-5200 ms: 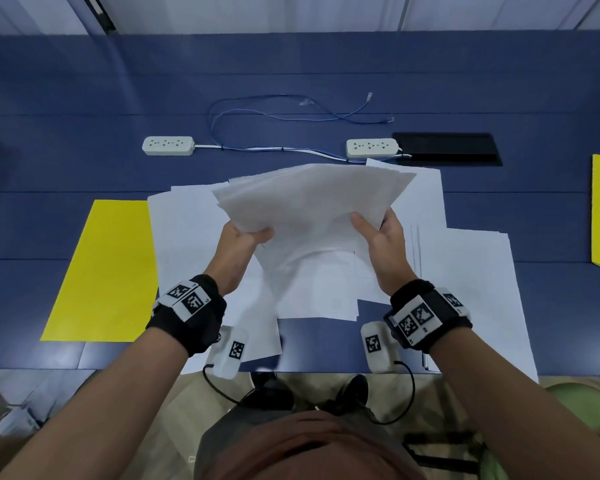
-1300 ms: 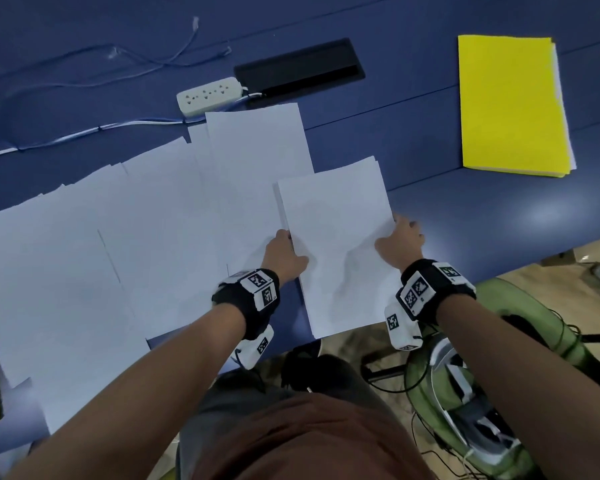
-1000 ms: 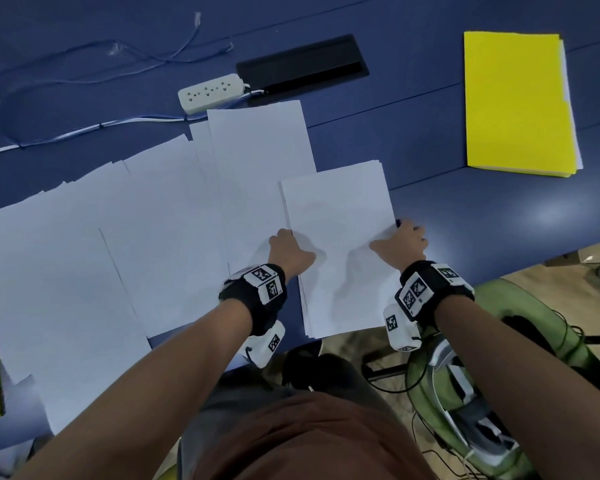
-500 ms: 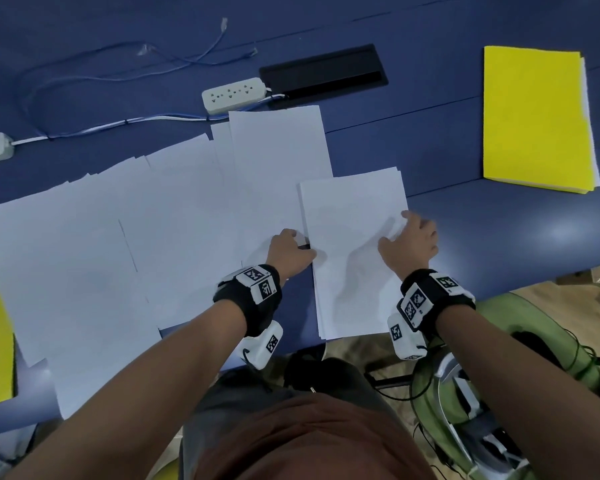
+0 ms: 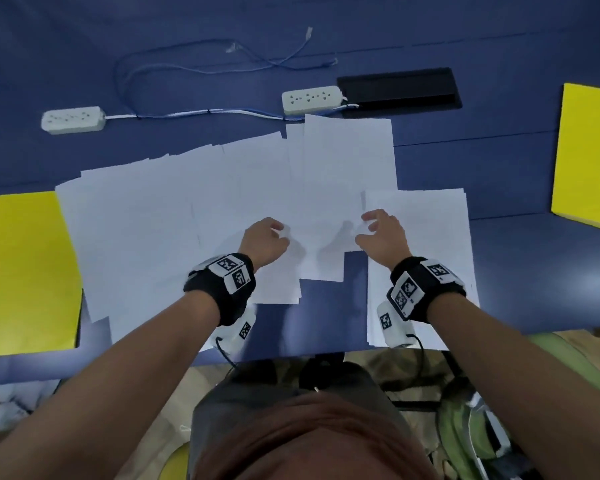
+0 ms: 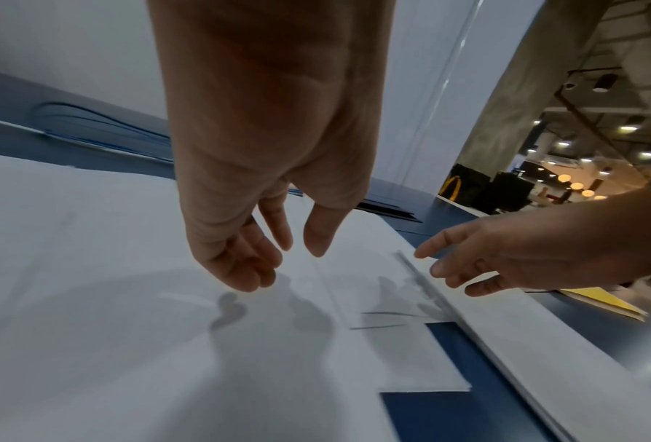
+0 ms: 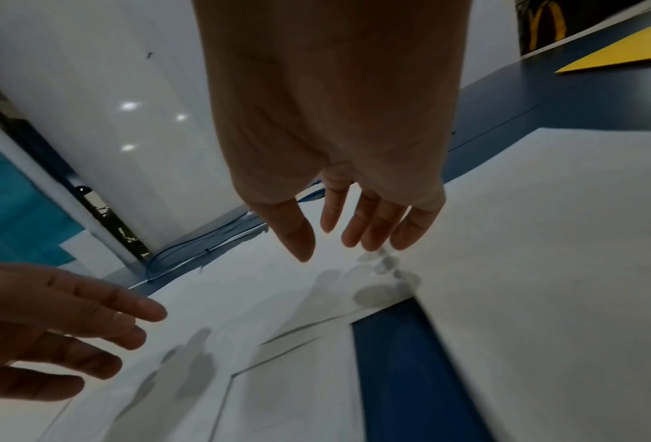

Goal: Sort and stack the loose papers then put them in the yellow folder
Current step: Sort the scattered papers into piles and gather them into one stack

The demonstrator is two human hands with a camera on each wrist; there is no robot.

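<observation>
Head view: the left hand and right hand hover above the loose papers spread over the blue desk. Both are empty, fingers loosely curled. A squared paper stack lies under the right hand. One yellow folder lies at the left, another at the right. Two power strips sit beyond the papers.

Left wrist view: the left hand hangs relaxed and holds nothing; its shadows fall on the sheets.

Right wrist view: the right hand hangs with fingers extended, empty, just above the stack's edge.
</observation>
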